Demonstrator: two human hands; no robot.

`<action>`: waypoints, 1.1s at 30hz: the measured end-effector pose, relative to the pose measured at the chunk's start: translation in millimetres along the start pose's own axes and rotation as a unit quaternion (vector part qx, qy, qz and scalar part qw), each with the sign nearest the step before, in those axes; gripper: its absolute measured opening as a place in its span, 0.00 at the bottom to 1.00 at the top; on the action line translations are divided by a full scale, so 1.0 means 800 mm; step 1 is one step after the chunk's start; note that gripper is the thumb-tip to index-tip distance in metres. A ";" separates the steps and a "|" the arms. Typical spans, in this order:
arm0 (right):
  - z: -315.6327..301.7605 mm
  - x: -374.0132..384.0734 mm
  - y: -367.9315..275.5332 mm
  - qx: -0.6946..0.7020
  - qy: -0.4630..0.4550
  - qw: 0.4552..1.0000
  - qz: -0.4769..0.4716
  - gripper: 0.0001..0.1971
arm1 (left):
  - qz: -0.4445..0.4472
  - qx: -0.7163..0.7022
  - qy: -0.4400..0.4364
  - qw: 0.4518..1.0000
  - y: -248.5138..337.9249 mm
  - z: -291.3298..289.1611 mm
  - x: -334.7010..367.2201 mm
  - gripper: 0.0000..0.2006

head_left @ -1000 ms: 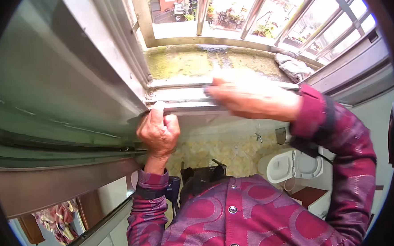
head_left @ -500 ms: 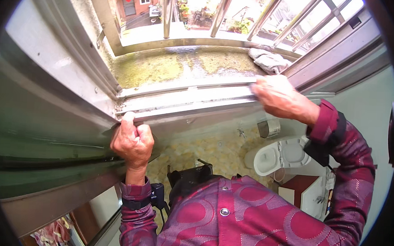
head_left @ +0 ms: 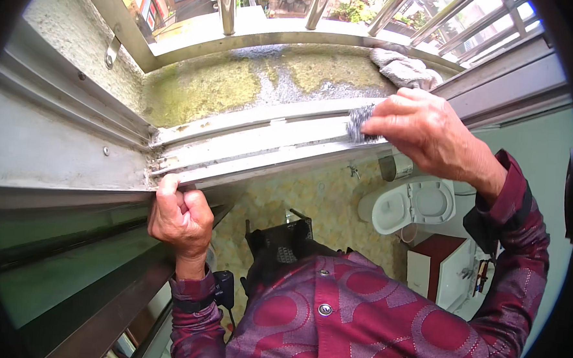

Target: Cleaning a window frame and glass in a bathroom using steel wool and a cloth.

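Observation:
My right hand (head_left: 425, 125) is closed on a grey, fibrous scrubber (head_left: 361, 123), slightly blurred, which rests against the white sliding-window track (head_left: 256, 135) towards its right part. Most of the scrubber is hidden under my fingers. At the track's left end, my left hand (head_left: 182, 222) is curled with its fingertips hooked over the inner edge of the window frame (head_left: 235, 171). Dirt lies in the track's left corner. Beyond the track, a crumpled grey cloth (head_left: 405, 70) lies on the mossy outer ledge (head_left: 207, 94), just past my right hand.
Metal bars (head_left: 318, 9) close off the ledge's far side. A green-tinted glass pane (head_left: 57, 232) stands at left. Below are a dark stool (head_left: 280, 237) by my body, a white toilet (head_left: 388, 210), a paper holder (head_left: 396, 166) and a red-topped cabinet (head_left: 435, 251).
The view has shifted, with the ledge and bars higher in the picture. My right hand has turned, so the scrubber shows more clearly. My left hand keeps its place on the frame.

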State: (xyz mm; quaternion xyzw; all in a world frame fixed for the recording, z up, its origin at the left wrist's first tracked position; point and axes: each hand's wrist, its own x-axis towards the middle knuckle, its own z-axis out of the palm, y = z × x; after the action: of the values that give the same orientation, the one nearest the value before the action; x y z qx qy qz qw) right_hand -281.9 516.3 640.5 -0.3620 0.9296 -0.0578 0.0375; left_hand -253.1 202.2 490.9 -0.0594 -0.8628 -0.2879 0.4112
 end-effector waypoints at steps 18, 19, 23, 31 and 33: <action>0.033 0.012 0.000 -0.039 0.182 0.981 -0.046 0.09 | -0.009 0.003 -0.004 1.000 -0.003 0.001 -0.002 0.13; 0.039 0.005 0.000 -0.031 0.134 0.988 -0.076 0.09 | -0.006 0.009 0.001 1.000 -0.003 0.001 -0.003 0.13; 0.036 -0.017 0.005 0.068 0.080 0.992 -0.066 0.07 | 0.000 0.018 0.000 1.000 -0.003 0.000 -0.002 0.13; 0.049 0.002 0.005 0.127 0.140 0.966 0.174 0.12 | -0.004 0.003 -0.005 1.000 -0.003 0.001 -0.001 0.13; 0.054 0.002 0.012 0.088 0.096 0.971 0.200 0.13 | -0.001 0.002 -0.005 1.000 -0.004 0.001 -0.002 0.13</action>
State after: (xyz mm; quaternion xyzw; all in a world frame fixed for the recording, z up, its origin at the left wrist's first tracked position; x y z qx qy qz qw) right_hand -285.0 518.8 596.6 -0.1572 0.9736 -0.1654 -0.0096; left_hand -253.7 200.1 488.2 -0.0594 -0.8653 -0.2866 0.4069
